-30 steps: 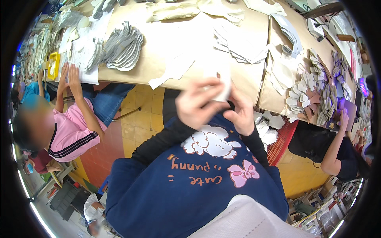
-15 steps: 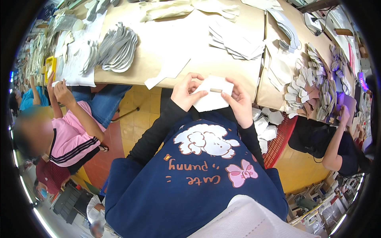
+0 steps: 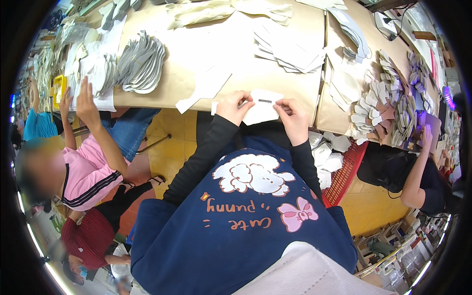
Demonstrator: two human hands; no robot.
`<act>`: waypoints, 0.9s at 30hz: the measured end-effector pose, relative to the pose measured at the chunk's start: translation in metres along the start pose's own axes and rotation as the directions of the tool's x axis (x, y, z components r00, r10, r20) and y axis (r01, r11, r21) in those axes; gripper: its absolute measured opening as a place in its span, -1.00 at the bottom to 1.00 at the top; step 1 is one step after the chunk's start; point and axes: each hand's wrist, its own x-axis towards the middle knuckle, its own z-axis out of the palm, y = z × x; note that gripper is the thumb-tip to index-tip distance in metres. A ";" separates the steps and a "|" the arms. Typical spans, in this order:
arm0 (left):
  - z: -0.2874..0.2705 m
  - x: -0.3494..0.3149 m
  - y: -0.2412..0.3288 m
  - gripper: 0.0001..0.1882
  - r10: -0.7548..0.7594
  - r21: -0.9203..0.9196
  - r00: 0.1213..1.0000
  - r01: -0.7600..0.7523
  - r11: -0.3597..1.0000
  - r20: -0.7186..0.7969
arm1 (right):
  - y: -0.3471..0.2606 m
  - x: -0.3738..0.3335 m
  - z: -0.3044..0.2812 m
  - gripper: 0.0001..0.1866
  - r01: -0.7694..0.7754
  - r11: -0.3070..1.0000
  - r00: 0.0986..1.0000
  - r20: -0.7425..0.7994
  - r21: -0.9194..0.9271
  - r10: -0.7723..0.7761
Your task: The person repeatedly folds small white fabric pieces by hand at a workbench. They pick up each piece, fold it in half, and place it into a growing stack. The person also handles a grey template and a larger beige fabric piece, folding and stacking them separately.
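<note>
I hold a white flat cut piece point(image 3: 259, 113) with a narrow dark slot near its far edge. My left hand point(image 3: 234, 108) pinches its left side between thumb and fingers. On the right side, my right hand point(image 3: 294, 117) grips it the same way. The piece is at the table's near edge, in front of my dark blue apron. Beyond my left hand, a white shaped piece point(image 3: 204, 89) lies flat on the table.
Brown paper covers the table point(image 3: 179, 54). A fan of grey-edged pieces point(image 3: 142, 64) and a stack of white pieces point(image 3: 290, 49) rest there. A red basket point(image 3: 345, 172) with white pieces beside it stands at right. Co-workers sit on both sides.
The white piece has tipped, so its slot now looks dark and its face looks shorter. My hands have shifted slightly with it. The left co-worker has raised a hand, and a person in dark red has moved.
</note>
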 end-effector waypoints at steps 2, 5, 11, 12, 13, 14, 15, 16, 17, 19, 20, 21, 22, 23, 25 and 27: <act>-0.001 0.000 0.001 -0.85 -0.036 0.018 0.999 0.035 0.999 0.014 | 0.000 0.001 0.000 -0.90 -0.005 1.000 1.000 0.007 0.006 0.005; -0.002 -0.001 0.002 -0.85 -0.072 0.028 0.997 0.072 0.997 0.028 | 0.001 0.001 0.001 -0.90 -0.006 1.000 1.000 0.015 -0.004 0.006; -0.003 0.002 0.002 -0.84 -0.109 0.002 0.994 0.109 0.994 0.028 | 0.004 0.002 0.000 -0.89 -0.079 0.996 0.997 0.022 0.036 0.078; -0.003 0.002 0.002 -0.84 -0.122 -0.008 0.992 0.123 0.992 0.034 | 0.004 0.002 -0.001 -0.88 -0.123 0.991 0.992 0.025 0.055 0.121; -0.003 0.003 0.002 -0.84 -0.129 0.003 0.991 0.129 0.992 0.041 | 0.004 0.002 -0.001 -0.88 -0.096 0.994 0.995 0.020 0.050 0.095; -0.004 0.004 0.002 -0.83 -0.137 0.015 0.989 0.137 0.991 0.047 | 0.003 0.003 -0.001 -0.88 -0.079 0.996 0.997 0.017 0.043 0.078; -0.004 0.004 0.001 -0.83 -0.144 0.025 0.988 0.143 0.989 0.048 | 0.003 0.003 -0.001 -0.88 -0.061 0.997 0.998 0.016 0.037 0.060; -0.005 0.004 0.001 -0.83 -0.144 0.032 0.988 0.143 0.989 0.051 | 0.002 0.003 -0.001 -0.88 -0.061 0.998 0.998 0.016 0.031 0.061; -0.005 0.005 0.001 -0.83 -0.142 0.034 0.989 0.140 0.989 0.051 | 0.002 0.004 -0.001 -0.87 -0.062 0.998 0.998 0.016 0.025 0.061; -0.004 0.005 0.001 -0.83 -0.139 0.038 0.989 0.137 0.990 0.050 | 0.000 0.004 -0.001 -0.87 -0.065 0.998 0.998 0.018 0.011 0.064; -0.004 0.005 0.001 -0.83 -0.138 0.041 0.989 0.136 0.990 0.047 | 0.000 0.005 -0.001 -0.87 -0.067 0.998 0.998 0.020 0.005 0.067; -0.004 0.005 0.001 -0.82 -0.138 0.044 0.989 0.136 0.990 0.045 | -0.001 0.005 -0.001 -0.87 -0.071 0.997 0.997 0.022 -0.005 0.071; -0.004 0.005 0.001 -0.83 -0.134 0.047 0.990 0.132 0.990 0.043 | -0.001 0.005 -0.002 -0.87 -0.071 0.997 0.997 0.024 -0.007 0.071; -0.004 0.005 0.001 -0.83 -0.131 0.051 0.991 0.129 0.990 0.042 | -0.002 0.005 -0.002 -0.87 -0.073 0.997 0.997 0.024 -0.012 0.073; -0.003 0.006 0.001 -0.83 -0.131 0.051 0.991 0.128 0.990 0.042 | -0.002 0.005 -0.002 -0.87 -0.074 0.997 0.997 0.026 -0.018 0.075; -0.003 0.006 0.001 -0.83 -0.134 0.045 0.990 0.132 0.990 0.040 | -0.002 0.005 -0.002 -0.87 -0.073 0.997 0.997 0.029 -0.019 0.073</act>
